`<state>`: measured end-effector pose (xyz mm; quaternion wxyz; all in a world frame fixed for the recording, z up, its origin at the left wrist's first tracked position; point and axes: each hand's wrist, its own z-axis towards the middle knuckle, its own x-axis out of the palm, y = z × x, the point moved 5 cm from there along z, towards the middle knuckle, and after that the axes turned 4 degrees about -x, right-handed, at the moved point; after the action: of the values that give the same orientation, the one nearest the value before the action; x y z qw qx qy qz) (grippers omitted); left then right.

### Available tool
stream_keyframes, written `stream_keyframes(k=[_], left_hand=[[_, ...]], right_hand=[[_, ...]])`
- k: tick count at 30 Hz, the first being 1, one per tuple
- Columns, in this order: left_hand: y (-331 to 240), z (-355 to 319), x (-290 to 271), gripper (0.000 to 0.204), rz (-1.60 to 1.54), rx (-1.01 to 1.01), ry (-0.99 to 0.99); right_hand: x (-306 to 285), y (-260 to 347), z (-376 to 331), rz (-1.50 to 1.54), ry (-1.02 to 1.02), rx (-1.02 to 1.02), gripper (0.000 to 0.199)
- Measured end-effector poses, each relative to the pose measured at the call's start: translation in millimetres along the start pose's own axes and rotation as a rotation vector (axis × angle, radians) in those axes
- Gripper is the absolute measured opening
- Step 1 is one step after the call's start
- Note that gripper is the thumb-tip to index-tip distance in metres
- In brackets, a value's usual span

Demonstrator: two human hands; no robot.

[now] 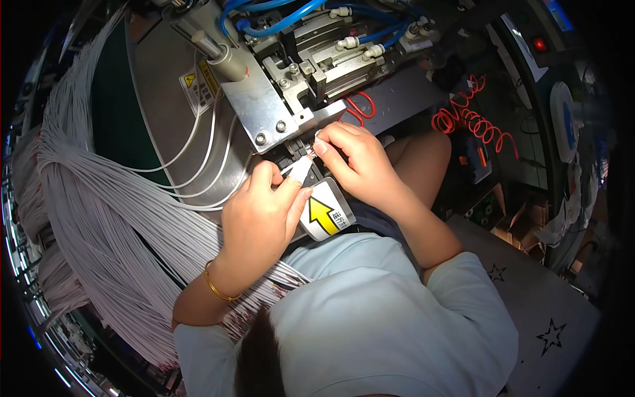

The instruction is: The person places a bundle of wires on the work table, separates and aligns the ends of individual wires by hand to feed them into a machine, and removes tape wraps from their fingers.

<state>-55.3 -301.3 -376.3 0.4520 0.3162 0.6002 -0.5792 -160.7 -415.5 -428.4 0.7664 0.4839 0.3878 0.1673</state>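
Note:
My left hand (259, 215) is closed in a pinch on a white cable (301, 170), near its end. Short thin wires (311, 154), one of them red, stick out of that end. My right hand (360, 165) has its thumb and forefinger pinched at those wires, and the fingertips hide just what they grip. Both hands are right in front of a metal bench machine (254, 112), below its steel block. Under my fingers a white plate (323, 218) bears a yellow arrow pointing toward the machine.
A large bundle of white cables (119, 218) hangs along the left, with several strands looping toward the machine. Blue air hoses (284, 23) run across the machine's top. A coiled red hose (456, 119) lies at the right, and a warning label (198, 86) is on the machine's left.

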Motion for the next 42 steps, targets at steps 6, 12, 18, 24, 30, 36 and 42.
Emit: stream_keyframes(k=[6,12,18,24,30,36,42], left_hand=[[0,0,0,0.017,0.010,0.001,0.008],[0,1,1,0.017,0.017,0.001,0.013],[1,3,2,0.017,-0.001,0.003,0.033],[0,5,2,0.016,0.021,0.019,0.016],[3,-5,-21,0.014,-0.212,-0.013,0.002],[-15,-48,0,0.013,0.002,0.307,0.607],[19,3,-12,0.008,-0.594,-0.187,0.107]], right_hand=[[-1,2,-1,-0.070,-0.072,-0.078,0.012],[2,-1,-1,-0.060,-0.085,-0.083,0.011],[-1,2,3,-0.119,-0.040,-0.122,0.011],[6,-15,0,0.286,0.102,0.166,0.012],[1,-17,-6,0.318,-0.110,0.163,0.014],[-8,-11,-13,0.370,-0.215,0.178,0.013],[-7,33,-7,0.054,-0.116,-0.243,0.006]])
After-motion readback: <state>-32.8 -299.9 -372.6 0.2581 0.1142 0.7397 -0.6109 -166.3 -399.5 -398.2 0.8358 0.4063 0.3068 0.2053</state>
